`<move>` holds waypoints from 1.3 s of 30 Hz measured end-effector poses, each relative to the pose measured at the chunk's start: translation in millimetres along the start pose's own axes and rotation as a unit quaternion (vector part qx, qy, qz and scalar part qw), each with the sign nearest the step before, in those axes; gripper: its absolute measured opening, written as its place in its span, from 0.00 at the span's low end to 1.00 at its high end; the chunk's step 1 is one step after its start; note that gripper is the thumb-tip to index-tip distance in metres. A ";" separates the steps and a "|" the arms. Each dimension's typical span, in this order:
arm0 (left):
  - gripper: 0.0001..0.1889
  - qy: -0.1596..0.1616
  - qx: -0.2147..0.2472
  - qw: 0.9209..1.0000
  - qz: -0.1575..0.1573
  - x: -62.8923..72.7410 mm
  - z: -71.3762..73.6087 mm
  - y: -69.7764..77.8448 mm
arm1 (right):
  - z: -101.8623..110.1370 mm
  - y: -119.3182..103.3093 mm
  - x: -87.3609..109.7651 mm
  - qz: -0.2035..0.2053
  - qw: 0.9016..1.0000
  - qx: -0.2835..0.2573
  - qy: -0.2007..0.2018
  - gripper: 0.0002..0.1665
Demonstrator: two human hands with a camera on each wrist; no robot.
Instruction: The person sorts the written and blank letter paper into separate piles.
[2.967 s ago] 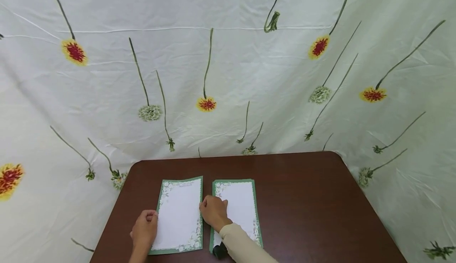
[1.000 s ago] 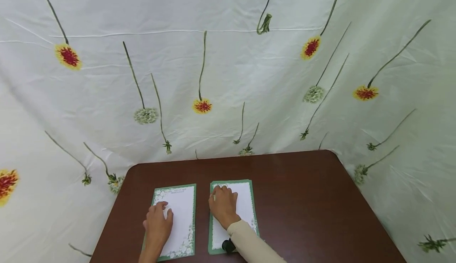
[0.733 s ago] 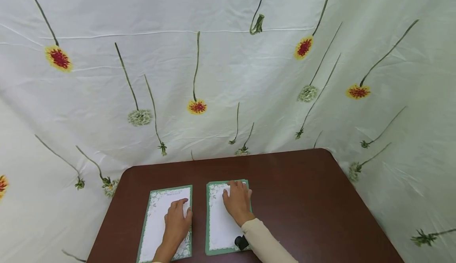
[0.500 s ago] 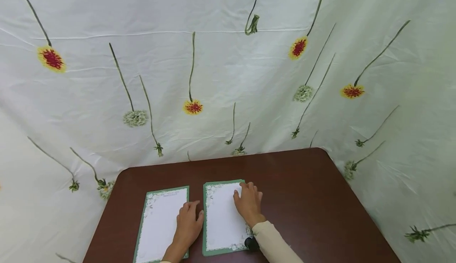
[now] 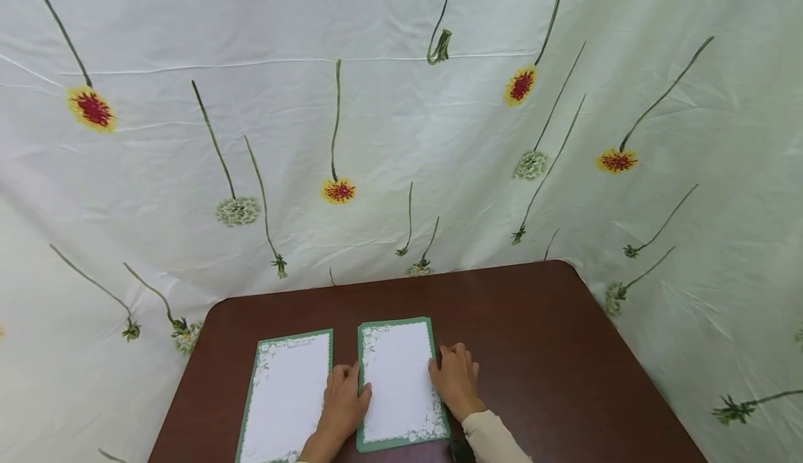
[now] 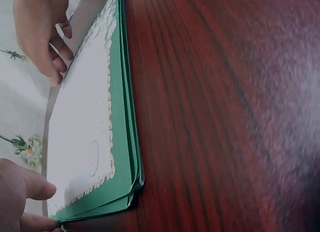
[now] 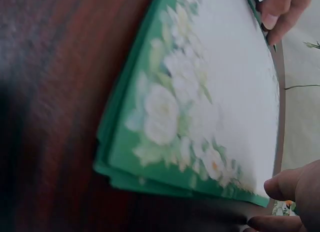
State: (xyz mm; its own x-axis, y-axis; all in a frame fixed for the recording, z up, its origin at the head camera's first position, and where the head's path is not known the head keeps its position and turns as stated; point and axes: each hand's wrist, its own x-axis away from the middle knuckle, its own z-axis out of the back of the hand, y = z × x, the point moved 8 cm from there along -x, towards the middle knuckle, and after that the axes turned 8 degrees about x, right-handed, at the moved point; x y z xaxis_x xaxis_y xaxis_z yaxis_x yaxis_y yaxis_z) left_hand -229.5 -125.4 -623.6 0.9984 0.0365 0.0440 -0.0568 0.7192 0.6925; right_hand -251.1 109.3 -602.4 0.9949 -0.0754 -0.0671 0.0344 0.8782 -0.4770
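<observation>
On the brown table, a neat stack of white, green-bordered paper sheets [image 5: 398,386] printed with white flowers lies between my hands. At its left edge is my left hand [image 5: 343,400], thumb over the top sheet and fingers along the side. My right hand [image 5: 459,383] is at the right edge, its thumb at the border and its fingers loosely bent. The left wrist view shows several layered green edges of the stack [image 6: 85,122]. In the right wrist view, the right thumb [image 7: 282,184] is at the border. A similar sheet [image 5: 288,393] lies to the left, partly behind my left forearm.
The dark wooden table [image 5: 552,365] has rounded far corners and extends to the right of the stack. A white cloth with printed flowers [image 5: 401,121] hangs behind it. A small black object [image 5: 461,451] shows at my right wrist.
Three seconds ago both hands were at the sides of the left sheet. My right hand has since crossed the stack to its right edge; my left hand has followed to its left edge.
</observation>
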 end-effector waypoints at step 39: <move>0.27 0.029 0.003 0.999 -0.018 4.0 -0.7 8.5 | -5.2 -7.8 7.9 -0.014 0.999 -0.002 0.043 0.23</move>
State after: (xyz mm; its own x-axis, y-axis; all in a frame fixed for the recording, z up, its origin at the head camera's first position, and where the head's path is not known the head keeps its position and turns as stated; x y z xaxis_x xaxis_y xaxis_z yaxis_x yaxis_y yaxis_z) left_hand -226.0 -118.7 -618.0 0.9985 0.0504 -0.0231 -0.0201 0.7169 0.6969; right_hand -244.0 99.4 -603.8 0.9816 -0.1412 -0.1282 0.0624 0.8731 -0.4836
